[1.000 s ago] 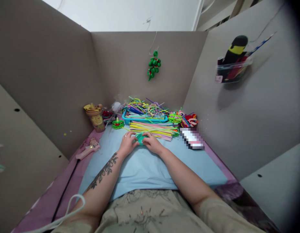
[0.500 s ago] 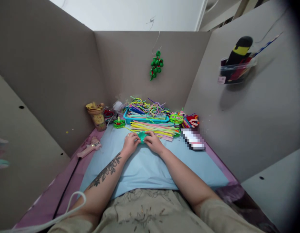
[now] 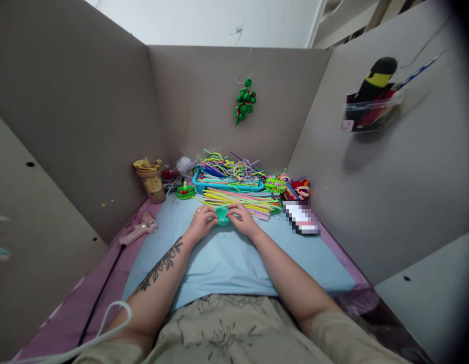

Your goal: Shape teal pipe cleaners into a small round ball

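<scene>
both hands meet at the centre of the frame on a small teal piece (image 3: 221, 217), the left hand (image 3: 201, 223) and right hand (image 3: 242, 221) pinching it between their fingertips over the light blue mat (image 3: 227, 258). just above them lies a fan of loose pipe cleaners (image 3: 240, 201), and behind that one blue tray (image 3: 227, 183) heaped with more. one cup (image 3: 151, 180) stands at the upper left, one pink glue gun (image 3: 138, 230) at the mat's left edge, one green ornament (image 3: 244, 100) hangs on the back wall. three grey walls close in; the mat below the hands lies bare.
</scene>
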A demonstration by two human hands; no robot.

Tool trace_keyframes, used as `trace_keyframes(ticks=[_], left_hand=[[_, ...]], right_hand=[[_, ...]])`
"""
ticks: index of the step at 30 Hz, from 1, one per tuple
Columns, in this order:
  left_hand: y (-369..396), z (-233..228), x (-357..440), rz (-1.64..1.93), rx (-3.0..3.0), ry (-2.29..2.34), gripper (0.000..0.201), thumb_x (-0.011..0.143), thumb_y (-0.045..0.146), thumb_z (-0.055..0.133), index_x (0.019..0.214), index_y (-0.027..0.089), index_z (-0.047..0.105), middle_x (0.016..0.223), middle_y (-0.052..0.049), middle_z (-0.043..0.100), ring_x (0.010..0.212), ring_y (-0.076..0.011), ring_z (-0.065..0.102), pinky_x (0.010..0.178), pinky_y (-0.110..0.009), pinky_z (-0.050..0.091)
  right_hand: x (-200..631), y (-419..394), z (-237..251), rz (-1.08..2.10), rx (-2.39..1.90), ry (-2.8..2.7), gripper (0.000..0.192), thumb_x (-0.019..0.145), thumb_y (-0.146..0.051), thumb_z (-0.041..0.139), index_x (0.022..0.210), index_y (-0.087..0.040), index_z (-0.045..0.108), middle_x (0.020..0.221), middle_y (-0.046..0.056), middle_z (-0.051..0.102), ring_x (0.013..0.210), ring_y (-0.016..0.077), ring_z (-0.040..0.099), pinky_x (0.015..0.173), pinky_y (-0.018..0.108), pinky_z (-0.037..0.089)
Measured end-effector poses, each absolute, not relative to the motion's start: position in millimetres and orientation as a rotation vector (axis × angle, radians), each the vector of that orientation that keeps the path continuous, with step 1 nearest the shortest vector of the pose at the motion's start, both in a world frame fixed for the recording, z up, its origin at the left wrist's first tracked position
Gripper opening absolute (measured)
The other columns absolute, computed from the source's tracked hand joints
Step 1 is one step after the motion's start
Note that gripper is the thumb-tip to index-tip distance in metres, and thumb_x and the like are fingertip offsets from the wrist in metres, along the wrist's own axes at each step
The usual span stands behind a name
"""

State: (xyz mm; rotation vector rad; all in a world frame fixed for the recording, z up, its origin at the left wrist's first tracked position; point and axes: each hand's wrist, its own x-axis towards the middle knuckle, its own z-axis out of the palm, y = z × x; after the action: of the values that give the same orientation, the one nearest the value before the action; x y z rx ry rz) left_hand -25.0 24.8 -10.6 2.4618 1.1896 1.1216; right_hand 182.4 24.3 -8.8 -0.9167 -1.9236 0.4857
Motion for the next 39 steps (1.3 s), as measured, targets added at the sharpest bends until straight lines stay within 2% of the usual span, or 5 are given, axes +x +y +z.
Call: trace_keyframes(ticks=[8,15,23,33,39], left_hand=[[24.5,-2.6,-27.4,1.172,2.050,1.115,0.012,0.071,0.029,0.065,0.067,0.017,0.066,0.082,-0.005,0.062,0.083,-0.0186,0.056,0.083,-0.031,0.040],[26.3,-7.1,-20.8,1.329,1.787,1.220,0.011,0.064,0.026,0.067,0.058,0.016,0.063,0.074,-0.003,0.061,0.076,-0.0171,0.055,0.075,-0.028,0.041],[19.2,-7.2,-6.9,1.251,1.307,1.001,0.033,0.061,0.041,0.072,0.076,0.012,0.068,0.071,-0.004,0.065,0.067,-0.0151,0.055,0.066,-0.026,0.040],[8.1,-0.2,-4.0,1.076,1.000,0.633,0.045,0.062,0.029,0.076,0.103,0.014,0.067,0.113,-0.014,0.063,0.110,-0.0268,0.054,0.088,-0.033,0.041],[4.7,4.8,-8.6,1.033,1.092,0.702,0.044,0.069,0.037,0.070,0.107,0.015,0.064,0.118,-0.015,0.059,0.107,-0.0287,0.056,0.082,-0.036,0.046]], right_hand=[[178.6,19.6,-8.1,0.617,-0.807,-1.863,0.024,0.075,-0.023,0.058,0.100,-0.022,0.057,0.109,0.007,0.056,0.107,0.0191,0.052,0.094,0.037,0.040],[163.6,20.8,-19.8,0.545,-0.922,-1.757,0.023,0.072,-0.023,0.061,0.093,-0.021,0.052,0.107,0.006,0.052,0.108,0.0206,0.049,0.091,0.037,0.043],[150.8,24.4,-27.4,0.981,-0.878,-1.576,0.047,0.071,-0.025,0.060,0.116,-0.024,0.045,0.122,0.007,0.049,0.095,0.0162,0.059,0.083,0.033,0.051],[154.8,23.9,-23.1,0.857,-0.873,-1.618,0.058,0.073,-0.033,0.063,0.128,-0.024,0.045,0.133,0.007,0.046,0.123,0.0226,0.043,0.102,0.038,0.036],[164.1,33.3,-27.2,0.795,-1.039,-1.532,0.043,0.073,-0.026,0.055,0.116,-0.022,0.051,0.117,0.005,0.057,0.108,0.0199,0.053,0.094,0.037,0.041]])
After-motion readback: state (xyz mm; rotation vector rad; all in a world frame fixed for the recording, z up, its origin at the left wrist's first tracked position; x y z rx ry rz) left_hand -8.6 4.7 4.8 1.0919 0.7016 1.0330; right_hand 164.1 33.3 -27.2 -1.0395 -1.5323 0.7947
